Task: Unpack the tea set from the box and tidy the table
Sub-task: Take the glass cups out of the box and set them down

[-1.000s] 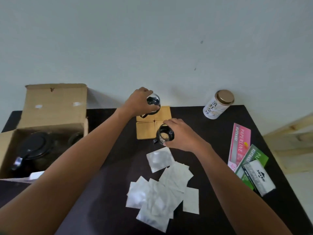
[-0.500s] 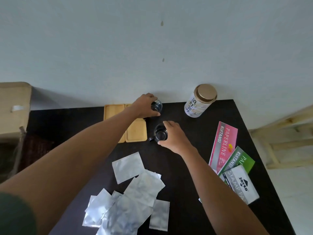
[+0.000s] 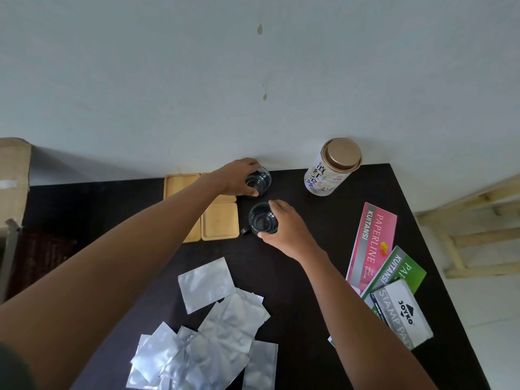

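Observation:
Two small glass cups stand on the dark table (image 3: 295, 277), just right of several square wooden coasters (image 3: 220, 221). My left hand (image 3: 235, 178) grips the far glass cup (image 3: 260, 181) close to the wall. My right hand (image 3: 284, 229) holds the near glass cup (image 3: 263, 219), whose black handle points left toward the coasters. Only a flap of the cardboard box (image 3: 12, 175) shows at the left edge; its contents are out of view.
A tea tin with a gold lid (image 3: 330, 168) stands at the back right. Receipt books and a stamp pad box (image 3: 394, 299) lie along the right edge. Several silver foil sachets (image 3: 208, 333) are strewn at the front. A wooden frame (image 3: 478, 220) stands beyond the table's right side.
Both hands carried the glass cups from above the coasters to the table right of them. The view swung right, so the box has slid almost out of sight.

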